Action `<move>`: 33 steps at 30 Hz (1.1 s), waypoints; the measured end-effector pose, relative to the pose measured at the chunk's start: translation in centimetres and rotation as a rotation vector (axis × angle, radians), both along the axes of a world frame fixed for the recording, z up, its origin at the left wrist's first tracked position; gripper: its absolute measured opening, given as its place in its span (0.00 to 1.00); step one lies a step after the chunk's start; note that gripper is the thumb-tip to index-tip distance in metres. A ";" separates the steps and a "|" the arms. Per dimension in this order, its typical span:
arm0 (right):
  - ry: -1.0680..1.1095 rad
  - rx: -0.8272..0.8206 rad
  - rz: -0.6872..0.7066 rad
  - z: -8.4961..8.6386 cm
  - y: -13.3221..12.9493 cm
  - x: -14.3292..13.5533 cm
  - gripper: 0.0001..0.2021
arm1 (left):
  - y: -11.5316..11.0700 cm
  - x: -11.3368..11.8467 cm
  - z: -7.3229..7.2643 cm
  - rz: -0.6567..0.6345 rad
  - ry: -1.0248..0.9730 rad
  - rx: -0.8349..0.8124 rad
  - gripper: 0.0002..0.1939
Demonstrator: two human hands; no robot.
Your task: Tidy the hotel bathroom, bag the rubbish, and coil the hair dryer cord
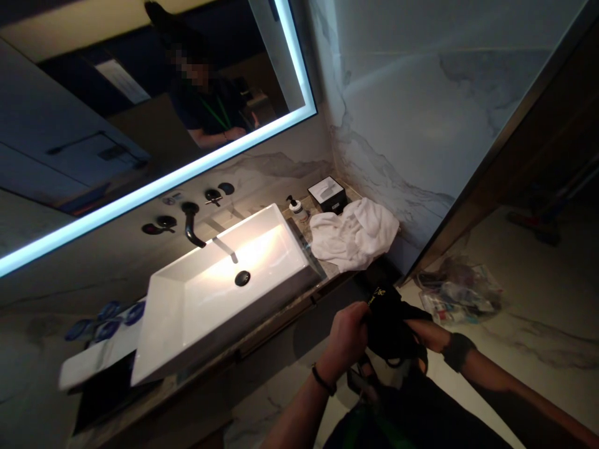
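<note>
In front of my body, low in the head view, is a black fabric item [390,327] with small yellow lettering; its exact kind I cannot make out. My left hand [349,333] is closed on its left edge, with a dark band around the wrist. From the right, my right hand [423,333] reaches into or behind the black fabric. Most of its fingers are hidden there, so I cannot see their grip. A crumpled white towel [353,237] lies on the counter just beyond my hands.
A white rectangular basin [201,305] stands on the counter under a black wall tap [191,224]. Near the towel are a pump bottle [296,207] and a black box [327,194]. Glasses [107,318] sit far left. A filled plastic bag [461,293] lies on the floor, right.
</note>
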State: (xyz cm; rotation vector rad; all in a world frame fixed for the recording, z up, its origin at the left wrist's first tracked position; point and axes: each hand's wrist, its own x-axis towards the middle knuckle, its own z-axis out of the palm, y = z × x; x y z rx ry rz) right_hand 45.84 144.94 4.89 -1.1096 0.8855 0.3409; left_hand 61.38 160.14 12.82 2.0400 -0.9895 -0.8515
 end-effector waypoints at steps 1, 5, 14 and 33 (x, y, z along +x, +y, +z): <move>0.008 -0.053 0.046 0.6 -0.1 -0.4 0.22 | -0.2 0.4 -0.5 0.065 0.002 -0.004 0.07; 0.090 -0.673 0.353 3.6 -1.4 -2.3 0.26 | -1.5 0.6 -1.7 0.204 0.104 -0.015 0.10; 0.065 -0.863 0.723 0.7 -2.6 -0.5 0.13 | -2.4 -0.4 -1.4 0.073 0.083 0.060 0.14; 0.334 -0.351 0.125 -0.7 -5.9 -4.1 0.20 | 0.2 -0.2 -10.0 0.257 0.240 0.249 0.14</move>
